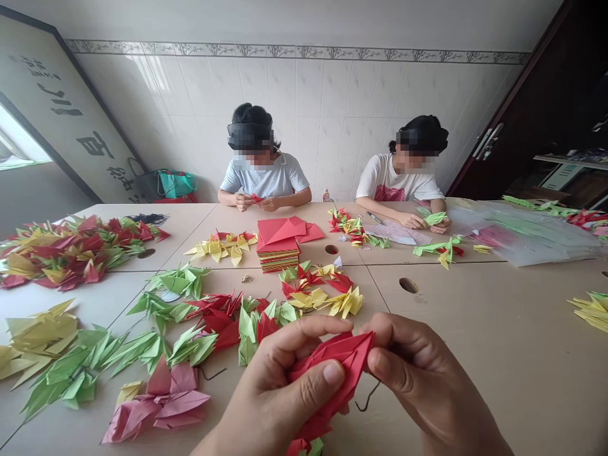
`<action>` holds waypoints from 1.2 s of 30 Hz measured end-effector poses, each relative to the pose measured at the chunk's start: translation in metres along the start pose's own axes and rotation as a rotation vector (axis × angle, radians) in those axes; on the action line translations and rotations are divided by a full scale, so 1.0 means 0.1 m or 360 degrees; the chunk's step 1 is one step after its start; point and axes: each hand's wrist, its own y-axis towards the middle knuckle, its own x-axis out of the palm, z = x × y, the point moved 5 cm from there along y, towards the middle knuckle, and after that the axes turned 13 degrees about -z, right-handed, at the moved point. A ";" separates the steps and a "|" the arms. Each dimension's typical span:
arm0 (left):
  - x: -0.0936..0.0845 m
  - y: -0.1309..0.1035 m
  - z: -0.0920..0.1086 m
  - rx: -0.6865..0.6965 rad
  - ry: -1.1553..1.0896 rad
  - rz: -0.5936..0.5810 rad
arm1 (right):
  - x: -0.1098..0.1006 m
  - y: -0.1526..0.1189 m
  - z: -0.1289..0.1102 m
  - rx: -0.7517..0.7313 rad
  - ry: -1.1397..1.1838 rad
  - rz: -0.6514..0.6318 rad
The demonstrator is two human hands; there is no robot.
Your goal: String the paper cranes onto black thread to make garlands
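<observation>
A bundle of red folded paper pieces [350,356] is held in front of me, low in the view. My left hand [273,383] is closed around it, thumb pressed on top and fingers behind. The fingertips of my right hand [422,373] pinch its pointed right end. A thin dark wire [367,400] with a bent end hangs below the bundle. Under my hands, more red and green folded paper shows at the bottom edge, partly hidden. Just beyond my left hand lie green folded pieces [247,329] and red folded pieces [221,323].
Beyond is a stack of red and yellow paper [279,253]. A large heap of folded paper [80,250] fills the far left, with a pink paper flower [159,405] nearer. Two people sit opposite, handling paper. Plastic sheeting [536,234] covers the right back. The tabletop has a round hole [408,285].
</observation>
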 end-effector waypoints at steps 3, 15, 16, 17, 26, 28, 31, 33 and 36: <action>-0.02 0.02 0.00 -0.0042 0.0004 -0.0090 | 0.00 0.01 0.00 -0.0017 0.0081 -0.0028; 0.01 0.02 0.01 0.0012 -0.0017 -0.0043 | -0.04 -0.01 -0.07 -0.0084 0.0194 0.0119; 0.01 0.01 0.02 0.0025 -0.0021 -0.0025 | -0.04 0.00 -0.07 -0.0092 0.0201 0.0128; 0.01 0.01 0.02 0.0031 -0.0028 -0.0023 | -0.03 0.00 -0.08 -0.0101 0.0209 0.0129; -0.01 0.00 0.05 0.0086 -0.0087 -0.0011 | -0.01 0.04 -0.07 -0.0198 0.0241 0.0062; -0.01 0.00 0.06 0.0095 -0.0090 -0.0006 | 0.00 0.04 -0.07 -0.0203 0.0220 0.0069; -0.03 0.00 0.07 0.0103 -0.0091 0.0024 | -0.01 0.03 -0.10 -0.0196 0.0084 0.0128; -0.05 -0.01 0.06 0.0092 -0.0076 0.0058 | -0.04 0.02 -0.12 -0.0148 -0.0155 0.0208; -0.06 0.00 0.03 0.0046 -0.0028 0.0074 | -0.10 -0.02 -0.19 -0.0127 -0.0651 0.0421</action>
